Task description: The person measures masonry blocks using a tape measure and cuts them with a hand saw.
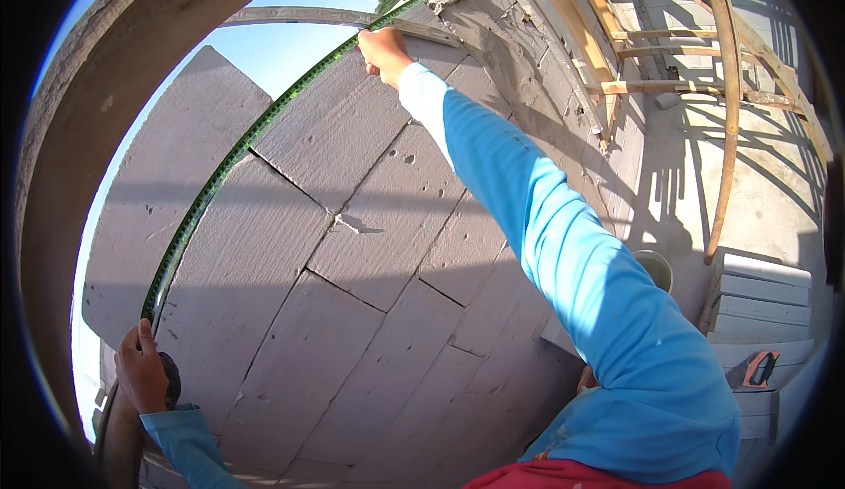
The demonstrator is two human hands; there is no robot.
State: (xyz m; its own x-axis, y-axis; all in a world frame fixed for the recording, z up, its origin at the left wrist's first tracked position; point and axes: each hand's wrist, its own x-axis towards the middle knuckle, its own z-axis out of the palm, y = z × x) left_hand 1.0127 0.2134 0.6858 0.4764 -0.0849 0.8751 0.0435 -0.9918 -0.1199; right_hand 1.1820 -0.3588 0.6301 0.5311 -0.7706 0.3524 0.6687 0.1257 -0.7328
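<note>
A green tape measure (227, 172) stretches along the top edge of a wall of pale grey blocks (387, 216), looking curved in the fisheye view. My right hand (385, 55), arm reaching out in a light blue sleeve, is closed on the tape's far part at the upper middle. My left hand (143, 370) is closed around the tape's near end and its dark case at the lower left, the case partly hidden by the fingers. A grey panel or block (176, 128) stands just beyond the tape on the left.
A concrete beam (75, 137) runs down the far left. On the right are wooden poles (729, 137), a sunlit floor (678, 172), a pale bucket (660, 264), stacked blocks (761, 295) and a hand saw (760, 366). A narrow board (295, 16) lies beyond the wall top.
</note>
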